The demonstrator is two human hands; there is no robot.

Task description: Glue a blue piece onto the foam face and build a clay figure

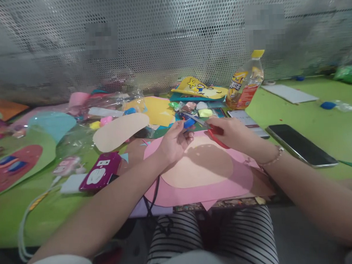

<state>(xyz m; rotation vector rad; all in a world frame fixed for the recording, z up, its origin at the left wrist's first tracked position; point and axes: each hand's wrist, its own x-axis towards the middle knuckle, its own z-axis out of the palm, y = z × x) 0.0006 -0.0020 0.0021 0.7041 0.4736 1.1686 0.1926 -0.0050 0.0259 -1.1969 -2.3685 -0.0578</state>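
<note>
a perforated metal screen (172,36) backs a green table (314,115) strewn with craft paper. at the far left lies a green sheet with a red oval (15,164), then a magenta case (101,171) and a beige oval cutout (119,131) behind it. the left hand (173,143) is closed in a pinch, thumb and fingertips gripping a small blue piece (188,123) held just above a pink sheet (200,173) with a peach oval on it. the right hand (234,134) is wrapped around red-handled scissors (210,130), the blades reaching left to the blue piece and touching it. a drink bottle with a yellow cap (246,83) stands behind, and a dark phone (302,145) lies flat at right.
</note>
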